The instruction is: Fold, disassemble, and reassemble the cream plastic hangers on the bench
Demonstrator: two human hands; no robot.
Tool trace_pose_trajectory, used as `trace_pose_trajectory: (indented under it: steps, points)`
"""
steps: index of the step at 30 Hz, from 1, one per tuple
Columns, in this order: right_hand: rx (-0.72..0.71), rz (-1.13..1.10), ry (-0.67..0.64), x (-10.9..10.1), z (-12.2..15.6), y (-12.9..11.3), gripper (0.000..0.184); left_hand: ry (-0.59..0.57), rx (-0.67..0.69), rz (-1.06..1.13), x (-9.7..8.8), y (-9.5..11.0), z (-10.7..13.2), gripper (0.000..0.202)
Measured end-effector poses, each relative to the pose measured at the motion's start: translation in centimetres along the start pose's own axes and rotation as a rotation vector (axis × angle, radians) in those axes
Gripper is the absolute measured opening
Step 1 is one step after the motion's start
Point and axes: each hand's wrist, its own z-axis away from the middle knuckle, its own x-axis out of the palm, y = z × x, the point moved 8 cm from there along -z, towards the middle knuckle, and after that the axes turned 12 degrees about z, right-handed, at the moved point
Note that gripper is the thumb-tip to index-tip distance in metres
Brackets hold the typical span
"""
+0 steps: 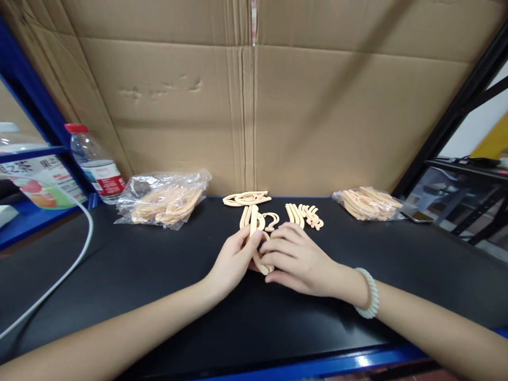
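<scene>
- Cardboard sheeting [357,106] fills the background at 12 o'clock. What stands before it?
- 1 black tabletop [159,270]. From the hands, a clear bag [166,203] full of pale curved pieces rests at 10 o'clock, a smaller bag [367,203] at 2.
- And the 2 hands?
- Both meet over the pale held pieces [254,225]: left hand [234,259] at their 8 o'clock, right hand [297,259] at their 4.
- How do the fingers stand?
- Left thumb and fingers are pinched about them. Right fingers are curled, tips at the lower end; whether they grip, I cannot tell.
- Which way do the pieces lie?
- Their long axis runs roughly 12 to 5 o'clock. The top is nearer the left thumb. What matters most, I judge, is the lower end, at 9 o'clock from the right fingertips and close against them.
- Anything smaller?
- Loose curved strips [296,216] at 12 o'clock from the right hand, with little hooked pieces [313,218] at their 3.
</scene>
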Motion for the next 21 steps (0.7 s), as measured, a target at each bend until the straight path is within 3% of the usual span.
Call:
trace_pose_trajectory:
  steps: [2,7,13,17,21]
  points:
    - [-0.047,0.088,-0.042,0.6,0.0,-0.7,0.016,-0.004,0.046,-0.044,0.0,0.3,0.0,0.033]
    - [0.021,0.139,-0.09,1.3,0.5,0.3,0.015,0.045,0.058,-0.04,-0.3,0.7,-0.2,0.031]
    - [0.082,0.034,-0.137,1.7,0.7,0.9,0.017,0.086,0.065,-0.074,-0.9,1.1,-0.2,0.027]
    - [0.275,-0.191,-0.021,1.1,1.0,2.6,0.009,0.08,0.12,-0.175,-1.1,1.4,-0.3,0.023]
    - [0.513,-0.464,0.087,0.9,1.6,4.6,0.017,0.062,0.242,-0.329,-1.1,2.2,-0.3,0.022]
